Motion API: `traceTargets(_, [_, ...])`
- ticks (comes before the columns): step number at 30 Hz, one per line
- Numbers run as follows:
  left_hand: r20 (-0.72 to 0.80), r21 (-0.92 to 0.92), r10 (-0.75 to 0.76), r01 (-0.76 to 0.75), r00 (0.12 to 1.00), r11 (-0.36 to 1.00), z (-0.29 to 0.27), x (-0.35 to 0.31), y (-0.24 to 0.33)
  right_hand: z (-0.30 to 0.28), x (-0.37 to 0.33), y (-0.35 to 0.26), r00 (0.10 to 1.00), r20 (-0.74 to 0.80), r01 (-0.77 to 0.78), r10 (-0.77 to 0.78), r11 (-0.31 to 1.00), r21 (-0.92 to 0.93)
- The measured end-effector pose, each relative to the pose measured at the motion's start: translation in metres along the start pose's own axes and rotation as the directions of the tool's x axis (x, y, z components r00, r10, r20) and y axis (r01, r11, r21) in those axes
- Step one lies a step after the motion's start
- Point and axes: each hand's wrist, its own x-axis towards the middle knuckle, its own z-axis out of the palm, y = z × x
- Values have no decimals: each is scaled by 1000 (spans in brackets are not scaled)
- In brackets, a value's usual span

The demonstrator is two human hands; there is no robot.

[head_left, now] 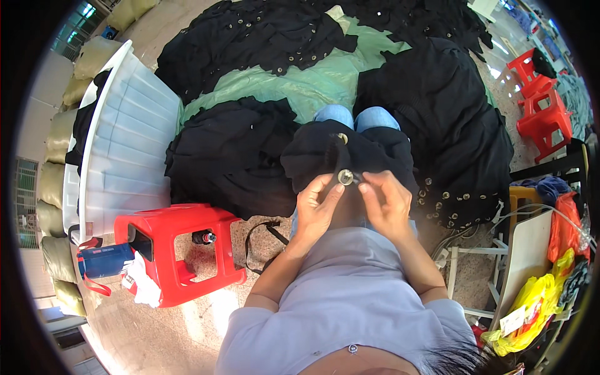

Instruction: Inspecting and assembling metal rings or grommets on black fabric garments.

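The upper edge cut off the far heap of black cloth (425, 22). The wall of a pale ribbed plastic tub (134, 134) hid its interior. Blur left unclear whether the person's bare right hand (389, 199) gripped the dark fabric strip (339, 151).

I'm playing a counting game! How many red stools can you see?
3: one near the white tub on the left, and two neighbours at the far right, an upper and a lower. More may be hidden.
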Motion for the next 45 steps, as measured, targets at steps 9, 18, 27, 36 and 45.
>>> traceTargets(9, [-18, 88, 69, -67, 997, 994, 1, -2, -4, 9, -7, 0, 996, -30, 77, -81, 991, -112])
traceTargets(18, [206, -4, -98, 102, 974, 995, -15, 4, 9, -2, 11, 31, 922, 346, -334, 172, 804, 492])
traceTargets(27, [179, 38, -99, 93, 979, 995, -13, 3, 9, 3, 16, 31, 930, 361, -231, 73, 878, 418])
traceTargets(36, [93, 34, -44, 41, 995, 999, -10, 3, 1, -2, 12, 15, 963, 270, -63, 21, 987, 149])
traceTargets(45, [6, -28, -44, 44, 999, 999, -2, 0, 0, -8, -1, 21, 964, 126, -261, 235, 928, 267])
